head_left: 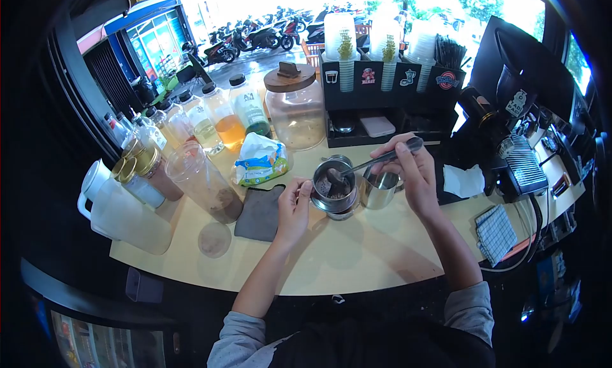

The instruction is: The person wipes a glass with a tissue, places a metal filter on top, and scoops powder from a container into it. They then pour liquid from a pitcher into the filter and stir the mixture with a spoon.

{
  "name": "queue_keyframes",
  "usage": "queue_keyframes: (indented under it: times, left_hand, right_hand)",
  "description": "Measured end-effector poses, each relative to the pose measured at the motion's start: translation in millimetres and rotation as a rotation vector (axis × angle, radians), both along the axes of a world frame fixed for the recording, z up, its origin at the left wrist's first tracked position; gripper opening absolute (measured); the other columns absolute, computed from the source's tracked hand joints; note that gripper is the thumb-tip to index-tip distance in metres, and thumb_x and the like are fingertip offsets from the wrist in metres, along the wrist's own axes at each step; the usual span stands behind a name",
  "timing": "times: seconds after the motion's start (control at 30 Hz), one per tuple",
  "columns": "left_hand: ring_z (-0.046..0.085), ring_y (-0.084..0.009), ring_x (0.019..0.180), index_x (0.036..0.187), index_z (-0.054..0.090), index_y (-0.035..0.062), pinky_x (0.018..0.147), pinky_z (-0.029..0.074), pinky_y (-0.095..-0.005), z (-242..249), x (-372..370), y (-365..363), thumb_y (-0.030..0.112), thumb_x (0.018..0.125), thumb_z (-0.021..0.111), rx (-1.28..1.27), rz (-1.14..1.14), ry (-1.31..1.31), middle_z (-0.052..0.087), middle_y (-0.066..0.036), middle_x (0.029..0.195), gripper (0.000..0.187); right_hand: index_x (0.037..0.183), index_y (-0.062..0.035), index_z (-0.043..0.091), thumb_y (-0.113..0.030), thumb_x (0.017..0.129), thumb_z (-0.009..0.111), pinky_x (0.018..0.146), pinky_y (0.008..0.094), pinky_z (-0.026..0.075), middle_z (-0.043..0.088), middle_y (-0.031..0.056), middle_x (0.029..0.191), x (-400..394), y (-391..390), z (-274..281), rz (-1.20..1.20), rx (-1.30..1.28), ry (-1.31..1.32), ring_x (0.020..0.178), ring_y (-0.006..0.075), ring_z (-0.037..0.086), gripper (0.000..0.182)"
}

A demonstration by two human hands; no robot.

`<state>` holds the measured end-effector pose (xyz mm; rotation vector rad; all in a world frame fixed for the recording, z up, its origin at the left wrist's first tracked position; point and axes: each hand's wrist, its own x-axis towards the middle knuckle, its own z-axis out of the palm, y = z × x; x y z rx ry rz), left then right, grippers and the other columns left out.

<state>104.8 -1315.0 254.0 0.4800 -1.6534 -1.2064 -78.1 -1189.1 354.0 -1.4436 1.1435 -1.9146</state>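
A small metal cup (334, 202) with dark brown contents stands on top of a glass vessel at the middle of the counter. My left hand (295, 209) grips the cup's left side between thumb and fingers. In my right hand (411, 170) is a metal spoon (384, 158), held by its handle, its bowl down inside the cup. Just right of the cup, under my right hand, stands a steel pitcher (377, 191). Left of my left hand lies a dark grey cloth (258, 214), with a tall clear container (210, 186) of brown powder beside it.
A wipes pack (260, 159), a large glass jar (295, 113) and bottles (229, 122) line the back left. Behind is a black cup rack (382, 100). At right are a checked cloth (496, 234) and a coffee machine (526, 158). A white jug (127, 215) stands far left.
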Motion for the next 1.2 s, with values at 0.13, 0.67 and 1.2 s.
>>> queue_keyframes:
  times: [0.13,0.67,1.2]
  left_hand:
    - [0.048,-0.0061,0.073,0.090,0.057,0.0004,0.067,0.040,-0.0216,-3.2,-2.3,0.5,0.023,0.098,0.048,0.047,-0.050,-0.012,0.053,0.000,0.078,0.026]
    - [0.055,-0.0153,0.079,0.099,0.057,0.0021,0.072,0.043,-0.0293,-0.6,-2.2,-4.2,0.021,0.090,0.059,-0.144,0.163,-0.094,0.057,-0.005,0.083,0.021]
    - [0.058,-0.0225,0.078,0.089,0.065,0.0064,0.075,0.042,-0.0349,56.1,-12.5,0.4,0.006,0.074,0.070,-0.971,0.182,-0.179,0.061,-0.005,0.083,0.016]
  right_hand:
    - [0.101,0.0013,0.050,-0.016,0.099,0.042,0.077,0.0273,0.051,0.061,0.0116,0.096,4.8,-2.2,-7.3,0.060,0.022,-0.042,0.082,0.0141,0.063,0.019]
    - [0.090,-0.0004,0.062,-0.007,0.084,0.066,0.065,0.0272,0.049,0.062,0.0075,0.088,23.1,-1.6,-15.7,-0.104,-0.022,0.522,0.079,0.0162,0.062,0.010]
    - [0.101,0.0018,0.060,-0.003,0.083,0.061,0.068,0.0318,0.051,0.061,0.0151,0.094,-11.4,15.2,-5.4,-0.199,0.095,0.595,0.081,0.0251,0.064,0.018]
